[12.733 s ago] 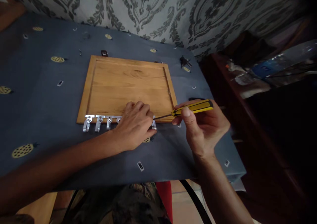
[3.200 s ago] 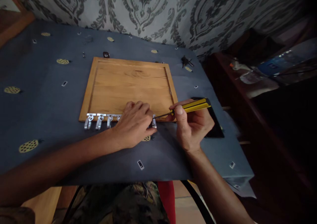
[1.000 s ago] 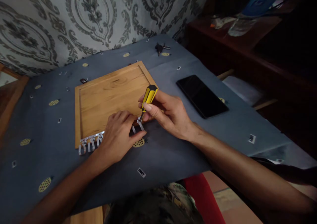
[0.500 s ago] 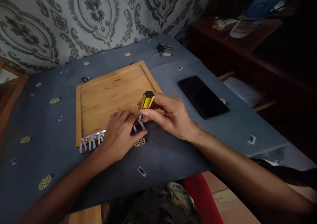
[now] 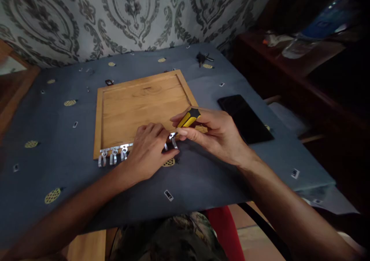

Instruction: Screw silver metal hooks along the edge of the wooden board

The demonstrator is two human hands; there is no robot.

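Observation:
A wooden board with a raised frame lies on the cloth-covered table. Along its near edge runs a metal hook rail with several double hooks hanging off the edge. My left hand lies across the rail, fingers over the board and thumb at the hooks, holding the rail and hiding its middle. In my right hand is a yellow and black screwdriver, pinched between thumb and fingers. It leans to the right, its tip down at the rail's right end; exactly what the tip touches is hard to see.
Right of the board lies a black phone. Keys rest at the table's far side, and a small dark object sits behind the board. A large plastic bottle stands on a dark red cabinet to the right.
The screwdriver has gone from nearly upright to leaning right, its handle now lower in my right hand. My left hand stays on the rail. The whole view has shifted slightly.

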